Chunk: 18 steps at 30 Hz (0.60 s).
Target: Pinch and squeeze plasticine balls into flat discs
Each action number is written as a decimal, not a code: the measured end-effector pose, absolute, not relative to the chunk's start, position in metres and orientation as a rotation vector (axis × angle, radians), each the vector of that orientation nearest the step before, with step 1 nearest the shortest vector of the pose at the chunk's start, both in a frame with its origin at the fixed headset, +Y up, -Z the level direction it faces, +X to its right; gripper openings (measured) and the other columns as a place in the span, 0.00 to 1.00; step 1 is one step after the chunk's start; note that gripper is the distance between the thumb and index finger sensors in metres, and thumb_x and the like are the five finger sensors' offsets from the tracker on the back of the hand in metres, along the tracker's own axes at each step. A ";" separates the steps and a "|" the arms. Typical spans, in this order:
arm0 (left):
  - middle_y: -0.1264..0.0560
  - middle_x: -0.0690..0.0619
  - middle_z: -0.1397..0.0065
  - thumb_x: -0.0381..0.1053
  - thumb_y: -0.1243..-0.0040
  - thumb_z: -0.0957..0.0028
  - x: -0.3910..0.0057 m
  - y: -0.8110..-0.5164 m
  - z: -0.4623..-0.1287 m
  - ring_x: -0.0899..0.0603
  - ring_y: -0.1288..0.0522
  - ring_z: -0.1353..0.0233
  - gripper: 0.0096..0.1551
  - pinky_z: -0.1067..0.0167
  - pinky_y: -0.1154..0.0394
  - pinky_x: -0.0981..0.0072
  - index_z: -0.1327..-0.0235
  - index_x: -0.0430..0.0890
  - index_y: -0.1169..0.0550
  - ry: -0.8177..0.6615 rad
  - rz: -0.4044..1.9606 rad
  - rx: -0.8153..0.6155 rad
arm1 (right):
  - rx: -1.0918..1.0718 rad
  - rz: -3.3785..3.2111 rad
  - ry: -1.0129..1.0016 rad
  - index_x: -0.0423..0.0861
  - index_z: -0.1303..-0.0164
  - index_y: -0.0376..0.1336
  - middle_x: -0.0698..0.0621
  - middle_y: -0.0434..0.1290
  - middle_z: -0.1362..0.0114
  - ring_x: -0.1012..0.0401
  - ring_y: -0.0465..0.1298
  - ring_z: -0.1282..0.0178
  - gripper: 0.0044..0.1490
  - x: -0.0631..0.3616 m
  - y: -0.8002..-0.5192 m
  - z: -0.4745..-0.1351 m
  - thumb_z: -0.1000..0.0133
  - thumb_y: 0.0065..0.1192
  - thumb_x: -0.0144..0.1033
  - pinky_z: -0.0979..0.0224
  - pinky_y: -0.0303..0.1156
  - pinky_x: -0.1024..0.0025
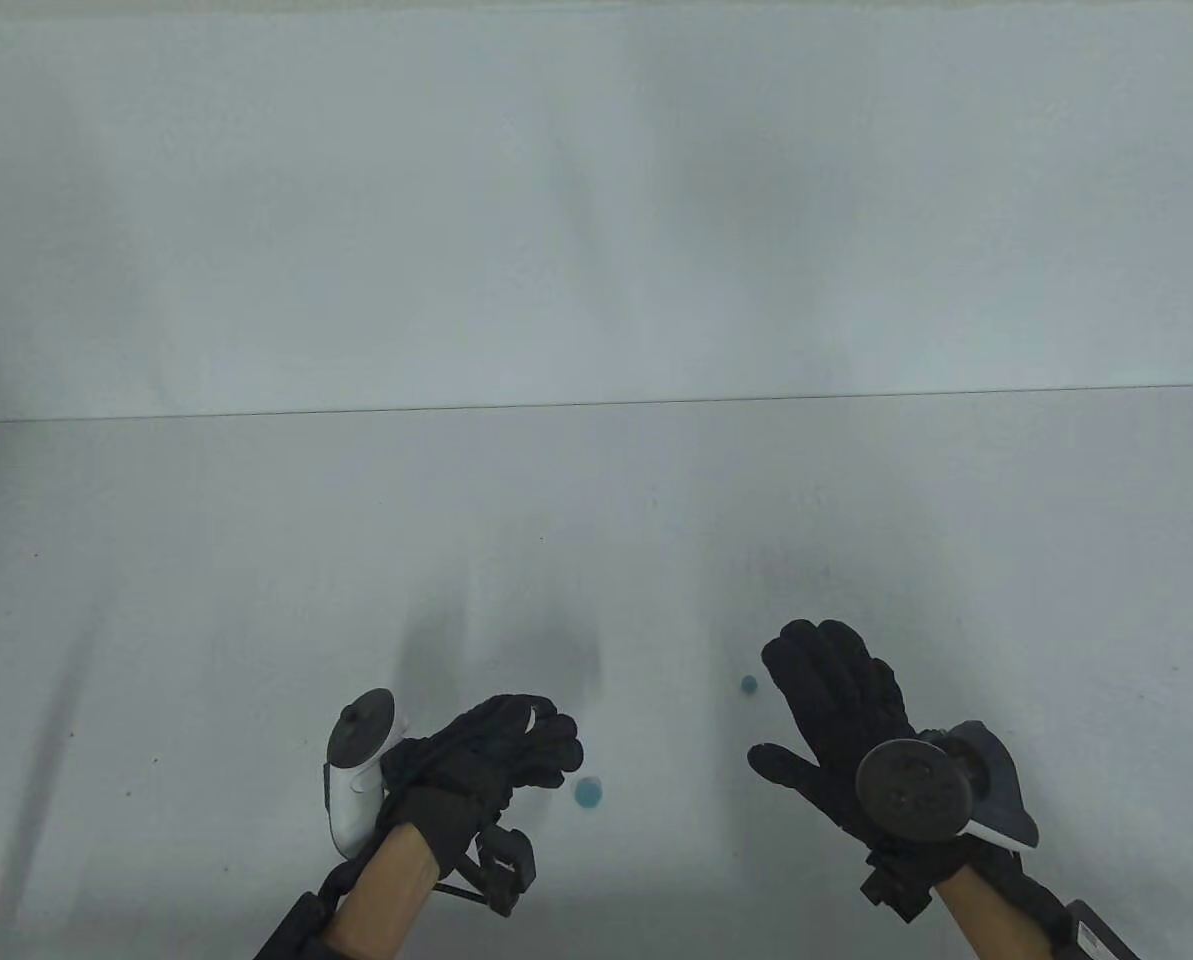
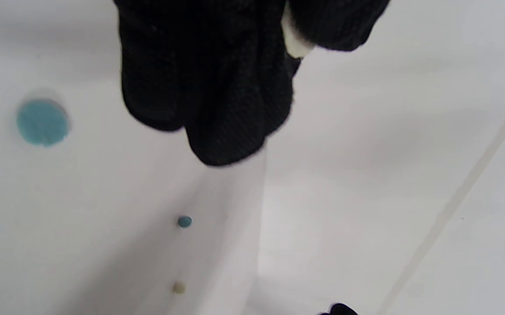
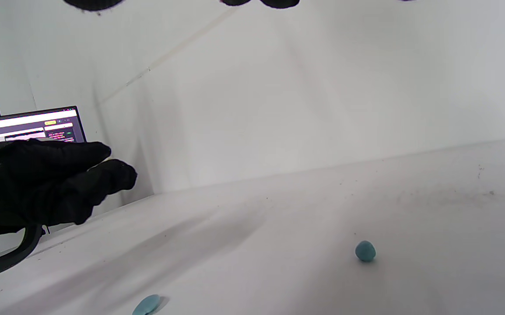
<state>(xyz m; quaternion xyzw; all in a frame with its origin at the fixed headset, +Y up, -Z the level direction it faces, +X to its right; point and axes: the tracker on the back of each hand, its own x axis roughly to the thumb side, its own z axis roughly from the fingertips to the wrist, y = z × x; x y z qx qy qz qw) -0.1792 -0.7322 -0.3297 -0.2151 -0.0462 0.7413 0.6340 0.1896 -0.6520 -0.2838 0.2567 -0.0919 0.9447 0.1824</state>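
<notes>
Only L wrist cam shows beige bit [image 2: 178,287]; left hand [image 1: 486,765] curled, right hand [image 1: 836,700] spread, both empty.

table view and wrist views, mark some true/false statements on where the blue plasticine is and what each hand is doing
1. A flattened blue disc lies on the table beside the left hand. True.
2. The right hand grips the small blue ball. False: the ball lies on the table beside its spread fingers.
3. Both blue pieces are already flat. False: the right wrist view shows the ball still rounded.
4. The left hand holds no blue plasticine. True.
</notes>
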 end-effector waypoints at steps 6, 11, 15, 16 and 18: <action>0.31 0.34 0.27 0.46 0.56 0.37 -0.176 -0.731 -0.331 0.33 0.23 0.31 0.30 0.33 0.26 0.47 0.25 0.33 0.37 -0.156 1.671 -0.495 | 0.719 2.663 -0.263 0.43 0.13 0.41 0.40 0.44 0.09 0.34 0.46 0.12 0.53 0.190 -0.651 -0.284 0.39 0.39 0.67 0.23 0.52 0.27; 0.29 0.35 0.28 0.46 0.51 0.39 -0.176 -0.729 -0.331 0.32 0.22 0.33 0.28 0.35 0.26 0.44 0.29 0.38 0.29 -0.164 1.634 -0.482 | 0.717 2.662 -0.265 0.43 0.13 0.41 0.40 0.44 0.09 0.34 0.46 0.12 0.53 0.190 -0.651 -0.284 0.39 0.39 0.67 0.23 0.52 0.27; 0.28 0.36 0.30 0.47 0.46 0.42 -0.175 -0.728 -0.331 0.35 0.20 0.35 0.27 0.36 0.25 0.45 0.31 0.39 0.24 -0.178 1.589 -0.478 | 0.719 2.662 -0.266 0.43 0.13 0.41 0.39 0.44 0.09 0.34 0.46 0.13 0.53 0.190 -0.650 -0.283 0.39 0.39 0.67 0.23 0.52 0.27; 0.26 0.38 0.33 0.46 0.45 0.42 -0.175 -0.728 -0.331 0.37 0.18 0.38 0.27 0.37 0.23 0.46 0.32 0.39 0.23 -0.168 1.578 -0.467 | 0.719 2.659 -0.269 0.43 0.13 0.41 0.39 0.44 0.09 0.34 0.46 0.13 0.53 0.190 -0.650 -0.283 0.39 0.39 0.67 0.23 0.52 0.27; 0.21 0.42 0.38 0.45 0.44 0.43 -0.176 -0.727 -0.332 0.42 0.14 0.43 0.27 0.40 0.20 0.50 0.34 0.37 0.21 -0.153 1.534 -0.436 | 0.722 2.660 -0.268 0.43 0.13 0.41 0.40 0.44 0.09 0.34 0.46 0.13 0.53 0.190 -0.650 -0.283 0.39 0.39 0.67 0.23 0.52 0.27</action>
